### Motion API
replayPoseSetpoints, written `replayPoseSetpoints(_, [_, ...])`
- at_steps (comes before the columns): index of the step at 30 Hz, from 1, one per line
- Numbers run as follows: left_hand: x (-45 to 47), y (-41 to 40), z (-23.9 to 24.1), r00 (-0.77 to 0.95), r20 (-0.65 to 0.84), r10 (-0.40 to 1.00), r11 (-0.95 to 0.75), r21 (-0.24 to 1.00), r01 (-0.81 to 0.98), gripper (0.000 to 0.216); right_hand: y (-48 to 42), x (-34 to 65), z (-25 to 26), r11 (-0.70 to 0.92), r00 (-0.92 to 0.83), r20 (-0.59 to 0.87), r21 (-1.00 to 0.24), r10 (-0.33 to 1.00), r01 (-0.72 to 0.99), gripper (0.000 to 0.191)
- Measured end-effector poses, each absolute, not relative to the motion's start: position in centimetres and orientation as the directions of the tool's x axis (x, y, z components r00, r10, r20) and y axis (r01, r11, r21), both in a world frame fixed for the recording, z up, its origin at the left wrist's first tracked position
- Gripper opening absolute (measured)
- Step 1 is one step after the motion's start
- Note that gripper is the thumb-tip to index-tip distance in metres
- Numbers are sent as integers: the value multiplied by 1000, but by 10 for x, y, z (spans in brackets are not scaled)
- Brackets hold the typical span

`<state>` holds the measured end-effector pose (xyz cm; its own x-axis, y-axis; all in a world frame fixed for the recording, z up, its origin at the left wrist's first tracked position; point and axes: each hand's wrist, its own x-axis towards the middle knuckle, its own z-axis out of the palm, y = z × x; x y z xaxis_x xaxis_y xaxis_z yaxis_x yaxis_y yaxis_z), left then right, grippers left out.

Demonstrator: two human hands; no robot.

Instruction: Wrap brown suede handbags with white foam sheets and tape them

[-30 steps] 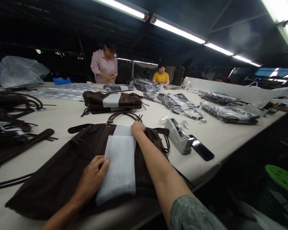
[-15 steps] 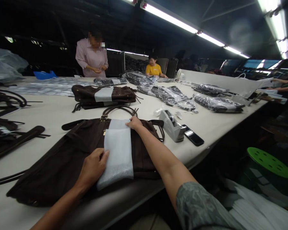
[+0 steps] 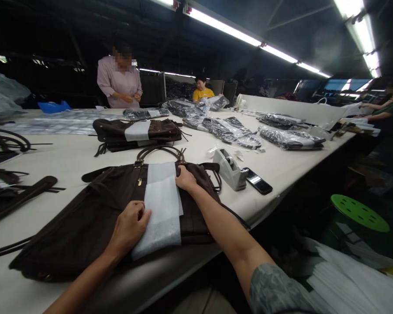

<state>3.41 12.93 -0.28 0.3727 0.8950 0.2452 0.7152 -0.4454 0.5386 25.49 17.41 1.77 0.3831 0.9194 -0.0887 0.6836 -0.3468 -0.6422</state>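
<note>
A dark brown handbag [image 3: 85, 222] lies flat on the white table [image 3: 68, 159] in front of me. Across its middle lies a white foam sheet [image 3: 162, 205]. My left hand [image 3: 129, 226] rests on the sheet's left edge, fingers curled against the foam. My right hand [image 3: 185, 179] pinches the sheet's right edge near the bag's top, just below the bag's handles [image 3: 160, 151].
A grey tape dispenser [image 3: 229, 170] and a black phone [image 3: 257, 181] lie right of the bag. A second wrapped brown bag [image 3: 137, 133] sits behind. Plastic-bagged items [image 3: 290, 138] and loose straps [image 3: 6, 170] cover the table. Other people work at the far side. A green stool [image 3: 358, 213] stands right.
My right hand has slid from the sheet's top corner a little down its right edge. The view has shifted slightly; my left hand stays on the left edge.
</note>
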Motion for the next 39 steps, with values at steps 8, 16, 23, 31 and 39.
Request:
replayPoseSetpoints(8, [35,132,-7,351,238,906,-424,516,745,27,128,235,14,-315,396,-31,-665,918,677,22])
replayPoseSetpoints(16, [35,131,-10,353,228,907,-420,509,751,29,110,228,8,-260,397,59,-666,916,699,25])
replayPoseSetpoints(23, [36,137,-12,329,236,915,-404,538,739,30,113,216,11,-374,474,-2,-617,880,692,22])
replayPoseSetpoints(31, [35,133,-13,318,246,916,-401,500,768,33,117,213,6,-391,501,26,-592,865,705,24])
replayPoseSetpoints(39, [37,133,-7,292,214,932,-361,503,785,34,122,207,10,-390,471,37,-505,881,770,25])
